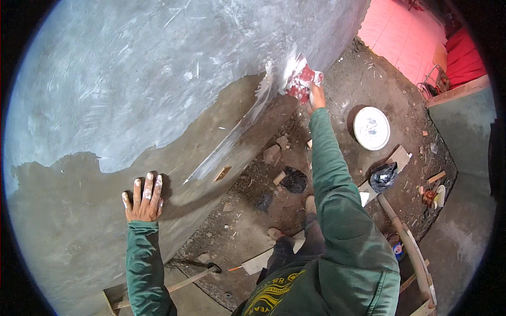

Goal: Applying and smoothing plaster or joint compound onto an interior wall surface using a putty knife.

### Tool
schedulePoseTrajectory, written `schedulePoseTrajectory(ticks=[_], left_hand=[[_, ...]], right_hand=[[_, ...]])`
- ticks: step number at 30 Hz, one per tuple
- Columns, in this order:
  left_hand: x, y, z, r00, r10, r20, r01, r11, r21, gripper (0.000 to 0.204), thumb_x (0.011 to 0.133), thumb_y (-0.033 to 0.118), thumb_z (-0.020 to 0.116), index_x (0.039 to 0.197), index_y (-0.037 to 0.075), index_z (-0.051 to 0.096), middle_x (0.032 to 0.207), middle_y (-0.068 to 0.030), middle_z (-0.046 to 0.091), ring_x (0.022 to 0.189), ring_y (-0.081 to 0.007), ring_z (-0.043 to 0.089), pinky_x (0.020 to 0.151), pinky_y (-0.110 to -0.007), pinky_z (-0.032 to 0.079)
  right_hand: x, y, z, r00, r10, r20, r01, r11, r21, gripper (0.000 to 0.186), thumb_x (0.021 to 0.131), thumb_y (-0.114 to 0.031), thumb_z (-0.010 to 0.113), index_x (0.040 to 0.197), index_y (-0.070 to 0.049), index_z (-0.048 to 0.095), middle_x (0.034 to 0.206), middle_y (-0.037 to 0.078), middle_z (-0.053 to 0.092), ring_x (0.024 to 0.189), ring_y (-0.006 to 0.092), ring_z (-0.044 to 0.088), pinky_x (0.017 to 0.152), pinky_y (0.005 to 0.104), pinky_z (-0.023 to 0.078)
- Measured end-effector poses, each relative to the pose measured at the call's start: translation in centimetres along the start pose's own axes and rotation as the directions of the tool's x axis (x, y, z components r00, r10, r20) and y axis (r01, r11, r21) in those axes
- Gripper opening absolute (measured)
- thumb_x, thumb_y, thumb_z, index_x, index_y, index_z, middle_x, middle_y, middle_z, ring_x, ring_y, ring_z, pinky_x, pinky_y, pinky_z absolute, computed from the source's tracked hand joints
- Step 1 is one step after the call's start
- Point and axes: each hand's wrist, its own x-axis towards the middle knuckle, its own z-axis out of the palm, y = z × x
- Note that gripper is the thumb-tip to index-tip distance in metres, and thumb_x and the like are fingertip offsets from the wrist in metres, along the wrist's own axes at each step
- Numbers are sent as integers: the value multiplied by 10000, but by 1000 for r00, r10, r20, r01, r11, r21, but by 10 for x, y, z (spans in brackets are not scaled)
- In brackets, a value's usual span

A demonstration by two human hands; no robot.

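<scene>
My left hand (144, 199) lies flat against the bare grey-brown part of the wall (68, 195), fingers spread and whitened with putty. At arm's length ahead, my right hand (317, 97) is closed on a red putty spreader (301, 79) smeared with white. The spreader is up against the far part of the wall, where a fresh white patch of putty (290, 66) shows. Pale grey skim coat (147, 79) covers the upper wall, ending in a ragged edge above the bare strip. A small outlet box (223, 173) is set low in the wall.
A round white bucket (372, 129) stands right of my right arm. Black plastic bags (383, 177), rubble and wood scraps lie on the dirt floor around my feet. Pipe-like poles (403, 237) lean at the right. Beyond the dirt is a pink-lit tiled floor (403, 34).
</scene>
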Motion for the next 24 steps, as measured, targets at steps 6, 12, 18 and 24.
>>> schedulePoseTrajectory(ticks=[6, 12, 18, 24], left_hand=[[11, 6, 4, 999, 2, -42, -3, 1000, -18, 666, 763, 344, 690, 1394, 331, 477, 1525, 44, 359, 1402, -247, 325, 1124, -584, 165], [11, 6, 5, 999, 3, -44, -6, 998, -56, 631, 785, 309, 667, 1389, 313, 485, 1517, 37, 372, 1389, -251, 347, 1103, -587, 217], [13, 6, 0, 998, -1, -59, -2, 998, -65, 636, 787, 292, 655, 1397, 301, 475, 1513, 30, 379, 1388, -239, 350, 1113, -584, 197], [15, 17, 13, 998, 1, -64, -6, 997, -76, 702, 761, 310, 686, 1419, 310, 443, 1518, 34, 367, 1393, -239, 340, 1119, -587, 186]], right_hand=[[-7, -66, 27, 995, -89, -39, 82, 985, -153, 222, 833, -82, 589, 1030, 11, 628, 937, 62, 649, 817, 180, 616, 752, 307, 497], [-44, -92, 61, 948, -283, 147, 314, 754, -577, 231, 832, -91, 563, 1020, 20, 638, 885, 52, 658, 747, 138, 602, 669, 280, 479], [-18, -89, 6, 968, -235, 87, 250, 932, -262, 276, 809, -112, 565, 1022, 33, 663, 948, 88, 672, 820, 176, 611, 738, 329, 479], [47, -31, -51, 972, -231, -34, 191, 871, -453, 322, 795, -167, 572, 1021, 47, 654, 945, 108, 669, 845, 206, 608, 781, 348, 470]])
